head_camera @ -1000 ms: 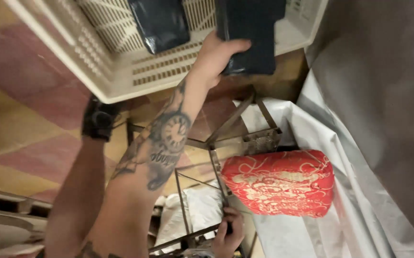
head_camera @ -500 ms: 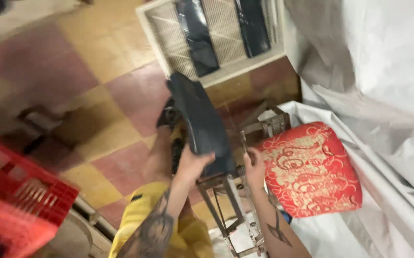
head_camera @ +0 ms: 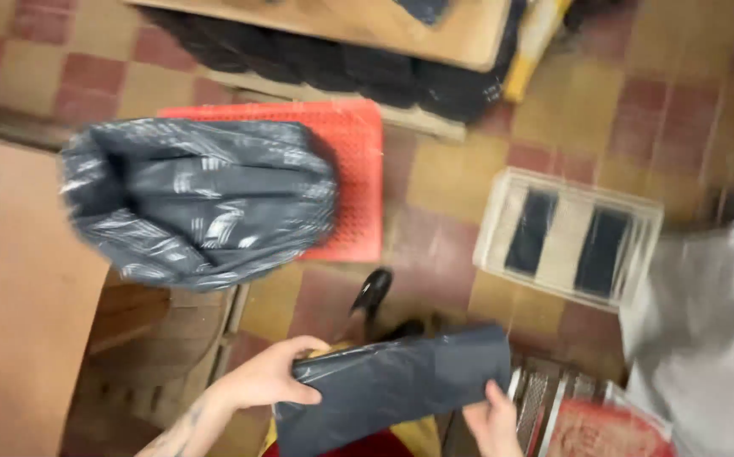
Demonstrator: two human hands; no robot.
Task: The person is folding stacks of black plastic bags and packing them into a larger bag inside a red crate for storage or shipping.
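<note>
Both hands grasp a flat dark plastic packet (head_camera: 392, 385) near the body: left hand (head_camera: 270, 377) on its left end, right hand (head_camera: 490, 419) at its right edge. The carrying step seems in hand; the next move calls for a steady two-handed hold

Crate (head_camera: 570, 233) right of mat (head_camera: 354, 182), bag (head_camera: 198, 203) on mat's left
</note>
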